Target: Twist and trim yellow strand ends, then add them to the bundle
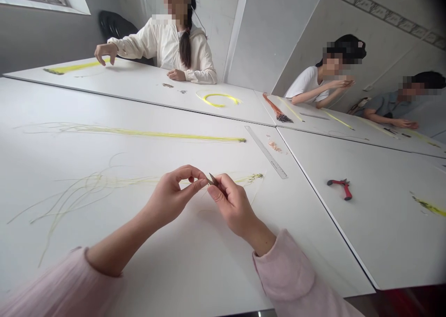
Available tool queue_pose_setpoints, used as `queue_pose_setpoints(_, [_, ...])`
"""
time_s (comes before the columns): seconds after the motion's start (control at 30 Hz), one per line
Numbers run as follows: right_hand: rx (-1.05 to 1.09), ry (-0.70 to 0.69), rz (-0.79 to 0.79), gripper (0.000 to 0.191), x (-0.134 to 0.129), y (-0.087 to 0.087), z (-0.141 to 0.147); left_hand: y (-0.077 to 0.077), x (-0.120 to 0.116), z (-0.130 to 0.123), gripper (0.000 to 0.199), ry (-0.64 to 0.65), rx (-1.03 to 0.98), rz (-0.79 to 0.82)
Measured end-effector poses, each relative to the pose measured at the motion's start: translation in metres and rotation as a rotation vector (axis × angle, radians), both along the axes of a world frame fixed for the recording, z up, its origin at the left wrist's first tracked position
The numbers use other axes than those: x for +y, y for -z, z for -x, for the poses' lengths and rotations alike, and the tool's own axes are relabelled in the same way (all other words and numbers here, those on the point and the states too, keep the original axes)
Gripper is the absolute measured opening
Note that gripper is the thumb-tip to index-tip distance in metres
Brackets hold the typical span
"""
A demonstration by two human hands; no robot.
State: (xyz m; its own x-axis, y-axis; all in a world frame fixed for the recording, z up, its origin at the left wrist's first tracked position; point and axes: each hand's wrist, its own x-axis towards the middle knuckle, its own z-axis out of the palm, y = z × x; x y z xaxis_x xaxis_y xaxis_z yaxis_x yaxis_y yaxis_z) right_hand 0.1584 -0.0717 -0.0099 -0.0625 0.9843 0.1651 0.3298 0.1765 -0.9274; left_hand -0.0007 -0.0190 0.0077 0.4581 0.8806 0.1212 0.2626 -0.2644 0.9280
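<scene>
Over the white table (pixel 146 275), both of my hands meet at the fingertips. My right hand (pixel 233 203) is closed around a small dark pointed metal blade (pixel 213 179), its tip angled up and left. Thumb and forefinger of my left hand (pixel 177 189) are pinched together right beside the blade. Whatever sits in that pinch is too small to make out. Beneath and behind my hands lies a loose bundle of thin yellow strands (pixel 128 181), fanned out at the left, with small dark ends at the right. A neater yellow strand bundle (pixel 156 135) lies farther back.
A clear ruler (pixel 266 152) lies at an angle near small copper-coloured pieces (pixel 275 146). Red-handled pliers (pixel 343 188) rest on the right table. Across from me, a person in a white jacket (pixel 163 42) reaches toward yellow strands (pixel 76 67); two others sit at the right.
</scene>
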Motion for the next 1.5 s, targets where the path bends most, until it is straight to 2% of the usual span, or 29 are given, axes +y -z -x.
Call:
queue_pose_setpoints(0.67, [-0.071,0.002,-0.034,0.021,0.001,0.003,0.001,0.003,-0.002,0.000,0.018,0.024,-0.019,-0.046])
queue_pose_setpoints(0.77, [0.042,0.031,-0.010,0.022,0.002,0.003,0.000,0.001,-0.001,0.000,0.019,0.018,-0.017,-0.035])
queue_pose_setpoints(0.9, [0.317,0.089,0.116,0.021,0.003,0.000,0.000,-0.001,-0.001,0.000,0.020,-0.028,-0.012,0.000])
queue_pose_setpoints(1.1, [0.568,0.017,0.335,0.019,0.003,-0.002,0.007,0.003,-0.003,-0.001,0.022,-0.005,-0.064,0.141])
queue_pose_setpoints(1.3, [0.639,0.063,0.340,0.014,0.004,-0.004,0.006,0.002,-0.004,0.000,0.025,0.048,-0.122,0.243])
queue_pose_setpoints(1.5, [0.600,0.068,0.360,0.017,0.005,-0.005,0.004,-0.006,-0.003,-0.002,0.022,0.050,-0.047,0.202])
